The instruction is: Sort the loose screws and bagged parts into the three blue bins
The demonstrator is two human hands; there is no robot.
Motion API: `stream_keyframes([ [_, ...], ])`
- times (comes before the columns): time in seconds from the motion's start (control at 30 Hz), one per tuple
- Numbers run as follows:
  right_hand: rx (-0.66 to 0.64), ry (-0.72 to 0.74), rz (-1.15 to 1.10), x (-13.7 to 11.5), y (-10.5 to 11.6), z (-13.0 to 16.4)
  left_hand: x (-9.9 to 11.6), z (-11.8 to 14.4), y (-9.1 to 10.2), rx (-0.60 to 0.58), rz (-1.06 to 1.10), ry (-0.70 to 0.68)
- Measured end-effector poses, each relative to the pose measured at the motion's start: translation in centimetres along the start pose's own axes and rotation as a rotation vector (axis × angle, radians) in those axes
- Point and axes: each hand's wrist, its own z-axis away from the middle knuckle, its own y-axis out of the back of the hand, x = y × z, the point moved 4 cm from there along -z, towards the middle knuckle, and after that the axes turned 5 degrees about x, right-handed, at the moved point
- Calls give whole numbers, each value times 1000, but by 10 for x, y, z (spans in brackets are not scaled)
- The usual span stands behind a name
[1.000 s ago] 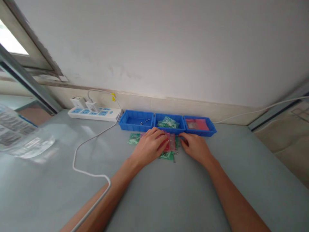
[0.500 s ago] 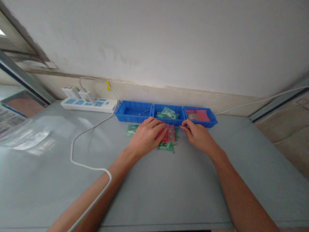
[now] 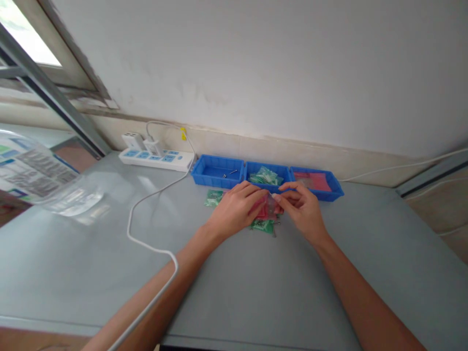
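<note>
Near the far edge of the grey table [image 3: 256,292], just before three blue trays [image 3: 268,176], both hands meet over a pile of packets [image 3: 263,225] — left hand [image 3: 236,212] and right hand [image 3: 303,209] pinching one red packet [image 3: 263,210] between fingertips; open tabletop lies near and right. A white cable [image 3: 146,239] runs left — toward a power strip [image 3: 157,159] by the wall.

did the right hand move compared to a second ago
Yes. The right hand has shifted left, toward the left hand. It was in front of the right blue tray; now its fingertips meet the left hand's over the red bag.

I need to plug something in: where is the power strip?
In the head view, the power strip lies far left against the wall, just left of the leftmost blue tray.
</note>
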Motion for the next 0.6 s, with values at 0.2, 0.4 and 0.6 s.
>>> stream_keyframes([
  [0.2, -19, -6, -5, 5, -5, 2, -8, 2, 3, 14, -1, -8],
  [0.4, -55, -9, -9, 5, -10, 6, -5, 2, 5, -76, 30, -99],
  [0.6, -39, -1, 27, 7, -7, 7, -48, 8, 23, 134, -220, 203],
])
